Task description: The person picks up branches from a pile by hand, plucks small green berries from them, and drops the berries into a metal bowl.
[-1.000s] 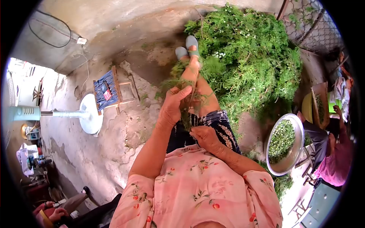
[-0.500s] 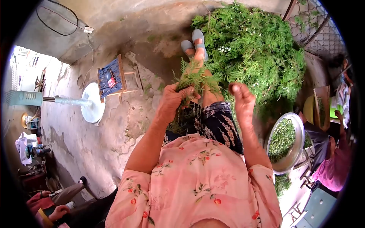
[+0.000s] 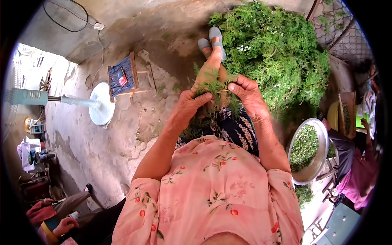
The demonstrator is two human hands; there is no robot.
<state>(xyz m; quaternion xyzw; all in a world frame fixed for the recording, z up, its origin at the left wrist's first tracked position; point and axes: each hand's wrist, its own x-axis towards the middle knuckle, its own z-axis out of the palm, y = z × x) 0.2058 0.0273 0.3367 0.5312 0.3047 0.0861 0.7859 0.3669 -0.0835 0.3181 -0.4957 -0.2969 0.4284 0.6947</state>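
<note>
Feathery green sprig (image 3: 215, 86): stem partly hidden by left hand (image 3: 184, 109) and right hand (image 3: 252, 99); left fingertips out of sight. Small green-white pieces (image 3: 303, 148) in round silver metal basin (image 3: 324, 141), right: too small to tell singly. Round yellow bowl (image 3: 333, 115), far right: partly behind brown wooden box (image 3: 347, 98). Person in magenta top (image 3: 354, 181), right: cut off by dark border. Pale-blue standing fan (image 3: 30, 96), left: cage cut off. Red-and-black packet (image 3: 122, 77), far left: print illegible.

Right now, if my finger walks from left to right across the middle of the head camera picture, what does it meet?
Fan, blue stool, left hand, green sprigs, right hand, metal bowl, person in purple.
</note>
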